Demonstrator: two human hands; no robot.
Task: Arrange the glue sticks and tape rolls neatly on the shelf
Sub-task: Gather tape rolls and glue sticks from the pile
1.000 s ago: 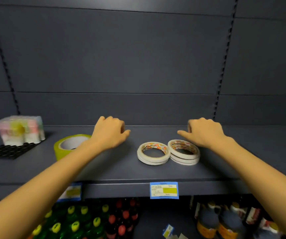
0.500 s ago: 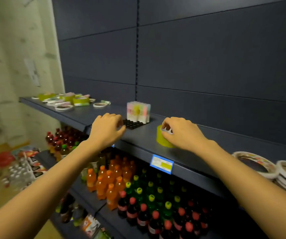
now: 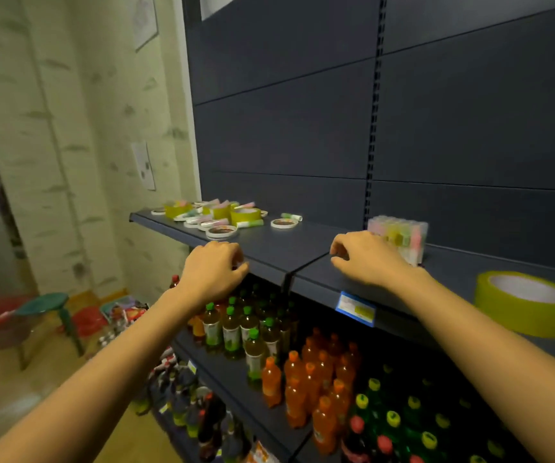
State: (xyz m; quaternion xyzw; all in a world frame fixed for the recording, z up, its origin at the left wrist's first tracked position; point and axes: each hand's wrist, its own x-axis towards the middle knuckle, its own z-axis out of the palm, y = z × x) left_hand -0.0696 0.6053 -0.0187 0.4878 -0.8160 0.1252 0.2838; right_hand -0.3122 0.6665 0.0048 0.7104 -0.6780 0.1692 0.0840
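Note:
A wrapped pack of pastel glue sticks stands on the dark shelf. My right hand hovers just in front of it, fingers loosely curled and holding nothing. My left hand hangs over the shelf's front edge in a loose fist, also holding nothing. A wide yellow tape roll lies flat at the far right. At the shelf's left end sits a jumble: yellow tape rolls, thin white tape rolls and loose glue sticks.
A blue price tag hangs on the shelf edge. Lower shelves hold green and orange drink bottles. A green stool and red baskets stand on the floor at left, by the papered wall.
The view has swung left along the shelf. My right hand has come off the yellow tape roll and moved in front of the glue stick pack. My left hand moved left with it.

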